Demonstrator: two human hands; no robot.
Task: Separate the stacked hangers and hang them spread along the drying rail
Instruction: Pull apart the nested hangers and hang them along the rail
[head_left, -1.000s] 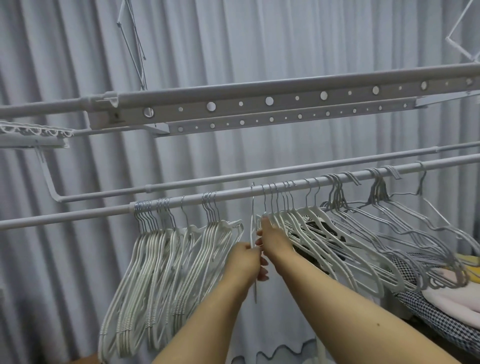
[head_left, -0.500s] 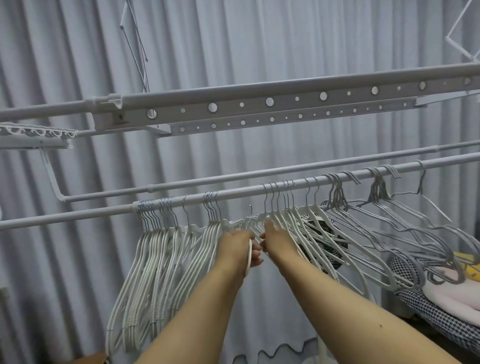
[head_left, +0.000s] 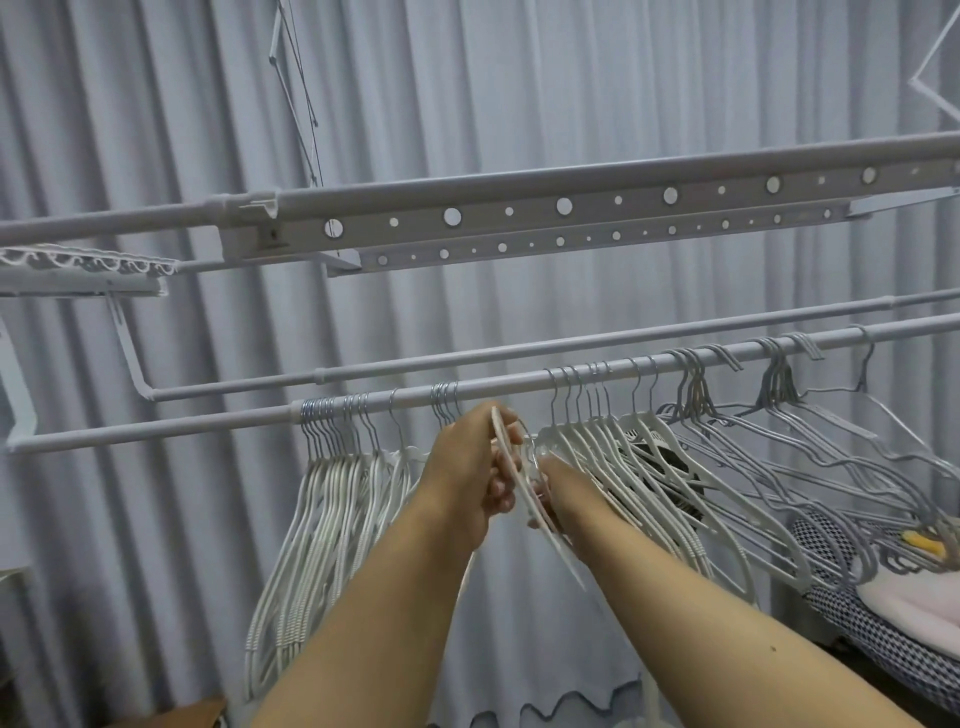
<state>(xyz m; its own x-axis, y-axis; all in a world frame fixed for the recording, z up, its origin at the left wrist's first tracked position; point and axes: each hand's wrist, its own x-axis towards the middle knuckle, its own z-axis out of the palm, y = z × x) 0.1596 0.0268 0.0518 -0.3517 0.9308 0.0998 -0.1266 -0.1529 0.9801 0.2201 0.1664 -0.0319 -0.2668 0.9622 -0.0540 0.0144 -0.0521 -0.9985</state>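
The drying rail (head_left: 156, 432) runs from lower left to upper right. A tight bunch of white hangers (head_left: 332, 499) hangs left of centre, more white hangers (head_left: 623, 467) hang right of centre, and grey wire hangers (head_left: 810, 447) sit further right. My left hand (head_left: 467, 467) grips one white hanger (head_left: 550, 530) just below the rail, tilted edge-on. My right hand (head_left: 545, 488) is mostly hidden behind that hanger; its fingers curl on the hanger's lower part.
A perforated rack beam (head_left: 561, 218) crosses overhead, with a second thin rail (head_left: 467, 358) behind the first. A grey curtain (head_left: 467, 93) fills the background. A checked cloth pile (head_left: 883, 639) lies at the lower right, under the wire hangers.
Both hands have risen toward the rail with the single white hanger, which has turned from hanging upright to tilted edge-on between them. The camera has also shifted slightly.
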